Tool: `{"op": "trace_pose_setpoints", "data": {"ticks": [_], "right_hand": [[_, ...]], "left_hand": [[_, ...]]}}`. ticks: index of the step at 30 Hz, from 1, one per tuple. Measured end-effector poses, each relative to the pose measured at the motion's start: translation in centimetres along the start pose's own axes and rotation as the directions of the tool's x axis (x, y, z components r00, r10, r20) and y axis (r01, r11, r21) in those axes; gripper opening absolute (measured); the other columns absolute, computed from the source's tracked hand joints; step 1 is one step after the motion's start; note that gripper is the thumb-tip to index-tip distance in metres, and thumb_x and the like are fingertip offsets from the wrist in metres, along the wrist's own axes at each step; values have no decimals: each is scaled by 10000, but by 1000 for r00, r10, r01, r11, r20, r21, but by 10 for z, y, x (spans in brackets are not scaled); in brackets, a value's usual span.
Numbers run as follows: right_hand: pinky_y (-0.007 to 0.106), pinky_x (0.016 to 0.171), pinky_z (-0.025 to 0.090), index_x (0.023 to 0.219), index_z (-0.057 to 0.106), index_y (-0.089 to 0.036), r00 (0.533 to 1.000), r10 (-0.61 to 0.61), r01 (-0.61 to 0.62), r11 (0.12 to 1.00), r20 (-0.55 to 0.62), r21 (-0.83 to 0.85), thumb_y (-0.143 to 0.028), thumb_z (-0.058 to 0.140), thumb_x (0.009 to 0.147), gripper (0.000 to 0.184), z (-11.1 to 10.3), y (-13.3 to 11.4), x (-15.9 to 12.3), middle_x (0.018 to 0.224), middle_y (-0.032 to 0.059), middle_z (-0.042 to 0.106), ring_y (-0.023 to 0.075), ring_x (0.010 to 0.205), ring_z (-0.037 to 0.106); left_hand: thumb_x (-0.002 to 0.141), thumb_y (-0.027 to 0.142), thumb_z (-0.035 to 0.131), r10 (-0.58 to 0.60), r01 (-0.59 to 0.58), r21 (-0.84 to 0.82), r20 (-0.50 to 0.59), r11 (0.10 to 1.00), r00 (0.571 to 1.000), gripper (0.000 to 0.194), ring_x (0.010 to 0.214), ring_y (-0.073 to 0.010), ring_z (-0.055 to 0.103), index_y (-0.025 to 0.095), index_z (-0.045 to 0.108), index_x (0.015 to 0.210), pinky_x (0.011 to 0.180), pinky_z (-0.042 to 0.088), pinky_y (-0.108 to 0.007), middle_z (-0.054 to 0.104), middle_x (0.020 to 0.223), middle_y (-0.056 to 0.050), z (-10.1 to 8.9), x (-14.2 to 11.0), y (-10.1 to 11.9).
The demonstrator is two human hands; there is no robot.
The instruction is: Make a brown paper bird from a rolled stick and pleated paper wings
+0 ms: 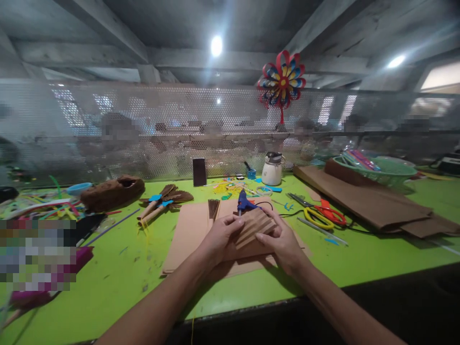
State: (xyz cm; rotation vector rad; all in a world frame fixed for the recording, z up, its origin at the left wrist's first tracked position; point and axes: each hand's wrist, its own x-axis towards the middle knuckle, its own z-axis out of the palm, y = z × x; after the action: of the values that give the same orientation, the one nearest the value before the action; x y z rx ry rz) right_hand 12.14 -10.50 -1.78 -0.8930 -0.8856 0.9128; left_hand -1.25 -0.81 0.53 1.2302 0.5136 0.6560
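Observation:
Between my two hands is a pleated piece of brown paper [254, 229], its folds running slantwise. My left hand [227, 235] grips its left edge, thumb on top. On the right edge, my right hand [282, 242] pinches it with the thumb over the folds and the other fingers behind. Just beyond the paper sits a blue glue gun [246, 202]. A small brown fringed bundle [213, 209] lies to the left of the glue gun. Under my hands are flat sheets of brown paper [187, 239] on the green table [118, 287].
Yellow-handled scissors [318, 218] and red-handled scissors [332, 213] lie right of my hands. Brown paper sheets [377, 206] and a green basket [395, 168] stand farther right. At the back are a white jug [272, 172] and a phone [200, 172]. Brown paper figures [161, 203] lie left.

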Motion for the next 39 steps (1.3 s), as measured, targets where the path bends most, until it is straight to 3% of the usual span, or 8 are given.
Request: {"op": "trace_pose_setpoints", "data": {"ticks": [9, 13, 17, 20, 25, 31, 35, 39], "right_hand": [[355, 751, 487, 1348, 321, -254, 1000, 25, -25, 999, 14, 37, -188, 743, 632, 834, -1, 2, -3, 949, 43, 683, 207, 844, 623], [353, 775, 477, 1218, 489, -260, 998, 51, -50, 999, 26, -16, -231, 735, 636, 633, -5, -2, -2, 979, 40, 667, 203, 869, 608], [286, 659, 467, 954, 641, -229, 986, 166, -165, 981, 2, -101, -394, 655, 727, 281, -15, -17, 8, 860, 31, 669, 161, 737, 601], [254, 564, 417, 751, 662, -162, 976, 217, -205, 947, 23, -246, -436, 659, 711, 276, -20, -26, 18, 663, 17, 626, 128, 582, 540], [251, 585, 385, 723, 661, -136, 1000, 0, 4, 875, 10, -485, -404, 636, 726, 269, -18, -22, 27, 645, 3, 594, 128, 596, 499], [257, 628, 393, 733, 634, -155, 962, -261, 242, 683, 79, -689, -390, 510, 819, 280, -19, -13, 30, 680, 9, 595, 151, 649, 514], [261, 636, 398, 731, 623, -168, 947, -303, 282, 616, 109, -736, -391, 476, 837, 287, -20, -17, 32, 669, 8, 586, 156, 644, 520], [261, 603, 397, 767, 632, -180, 958, -252, 265, 611, 134, -746, -414, 501, 819, 273, -21, -19, 34, 655, 3, 583, 150, 611, 511]], "left_hand": [[699, 351, 640, 206, -164, 357, -81, 920, 975, 219, 665, -143, 527, 135, 602, 688, 658, 397, -257, 609, 681, -12, -1, 3, 4], [726, 297, 601, 170, -167, 380, 26, 910, 985, 244, 807, -181, 561, 123, 665, 885, 768, 407, -290, 656, 888, -67, 1, 0, 11], [749, 310, 586, 125, -167, 410, 128, 897, 984, 267, 801, -187, 564, 128, 670, 925, 764, 407, -305, 658, 896, -72, 3, -3, 12], [755, 324, 589, 111, -175, 418, 173, 892, 979, 265, 813, -188, 561, 138, 666, 928, 770, 399, -302, 655, 890, -61, 5, -4, 10], [734, 350, 628, 69, -128, 360, 172, 924, 983, 256, 807, -173, 555, 143, 640, 885, 751, 395, -278, 639, 874, -44, 4, -4, 5], [717, 384, 651, -15, -21, 266, 134, 964, 991, 263, 720, -137, 538, 146, 595, 813, 660, 383, -239, 621, 804, -16, 5, -5, 0], [689, 403, 673, -106, 73, 221, 142, 973, 984, 346, 747, -163, 560, 131, 618, 894, 656, 397, -255, 642, 846, -51, 11, -7, -1], [685, 416, 667, -44, 23, 247, 80, 969, 996, 342, 733, -182, 574, 113, 637, 840, 640, 411, -270, 652, 807, -70, 14, -6, -2]]}}
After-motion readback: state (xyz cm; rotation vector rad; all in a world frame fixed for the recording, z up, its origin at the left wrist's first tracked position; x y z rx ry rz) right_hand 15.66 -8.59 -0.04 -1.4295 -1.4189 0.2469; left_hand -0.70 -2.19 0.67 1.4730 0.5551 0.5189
